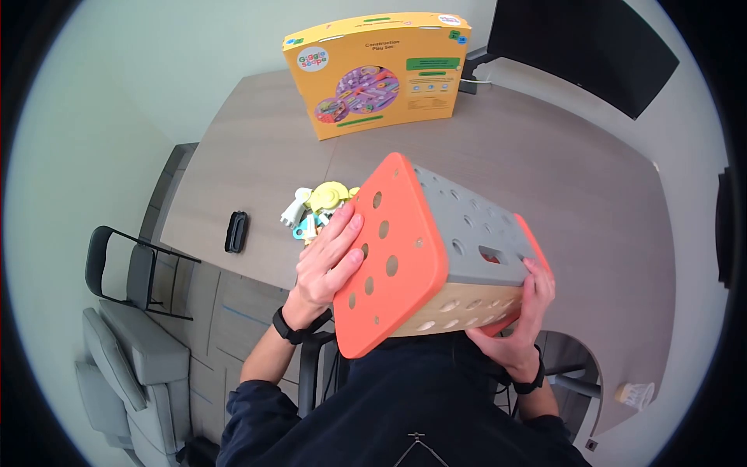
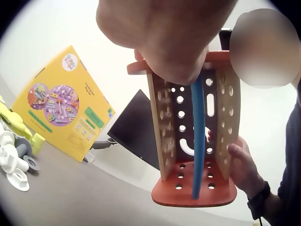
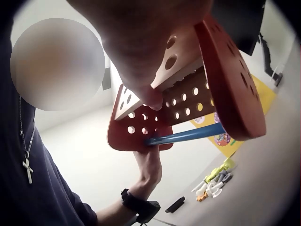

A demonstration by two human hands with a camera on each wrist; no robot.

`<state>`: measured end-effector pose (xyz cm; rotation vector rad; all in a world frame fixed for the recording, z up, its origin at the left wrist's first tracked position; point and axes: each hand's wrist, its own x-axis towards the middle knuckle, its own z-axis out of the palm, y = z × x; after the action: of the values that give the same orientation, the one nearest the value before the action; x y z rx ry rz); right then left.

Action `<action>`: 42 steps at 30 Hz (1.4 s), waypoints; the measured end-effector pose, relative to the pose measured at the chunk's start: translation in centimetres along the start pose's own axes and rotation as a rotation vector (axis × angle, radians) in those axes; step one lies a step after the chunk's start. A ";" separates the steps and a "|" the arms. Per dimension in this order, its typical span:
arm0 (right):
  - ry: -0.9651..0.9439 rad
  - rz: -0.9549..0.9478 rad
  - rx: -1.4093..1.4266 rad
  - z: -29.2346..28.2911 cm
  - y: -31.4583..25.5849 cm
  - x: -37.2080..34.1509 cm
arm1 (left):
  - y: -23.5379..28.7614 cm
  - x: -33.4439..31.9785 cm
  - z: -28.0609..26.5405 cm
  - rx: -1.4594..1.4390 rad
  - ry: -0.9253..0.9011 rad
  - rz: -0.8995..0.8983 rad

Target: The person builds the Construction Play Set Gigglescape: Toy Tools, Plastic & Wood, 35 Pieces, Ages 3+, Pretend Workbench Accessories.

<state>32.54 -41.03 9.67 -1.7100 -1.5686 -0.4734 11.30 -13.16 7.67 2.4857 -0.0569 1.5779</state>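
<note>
left grip (image 1: 320, 263): straight-fingered on perforated box (image 1: 463, 222) | right grip (image 1: 527, 328): pinching box | toy parts (image 1: 326, 198): just beyond left grip

Pretty even light in the head view: the grey-brown worktop (image 1: 591, 202) is lit softly, and the red-orange, grey and wood-toned perforated toy crate (image 1: 467, 268) is rendered crisp. On the big yellow cardboard box (image 1: 424, 47) by the far edge, the title can be read, but the fine print is lost. Corners get swallowed by black fisheye vignetting, though. In the left wrist view the pale wall (image 2: 123, 73) is nearly blown out. The right wrist one is dimmer; a glossy streak is caught on the blue plastic rod (image 3: 188, 137). Up close, the left hand (image 2: 164, 37) and right hand (image 3: 136, 44) are rendered dark and soft.
</note>
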 end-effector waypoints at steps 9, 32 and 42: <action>0.202 0.012 0.191 -1.8 2.4 -0.3 | 1.1 2.9 1.8 -0.014 0.249 -0.420; 0.174 1.028 1.287 6.3 8.1 -9.5 | 4.3 3.2 1.6 -0.062 -0.623 -1.203; 0.173 1.142 1.278 6.4 10.0 -9.5 | 1.9 -1.9 0.8 -0.457 -0.359 -1.337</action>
<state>39.07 -42.49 -4.02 -1.1264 -0.3016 0.7903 10.95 -15.32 5.93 1.6542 0.8711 0.4591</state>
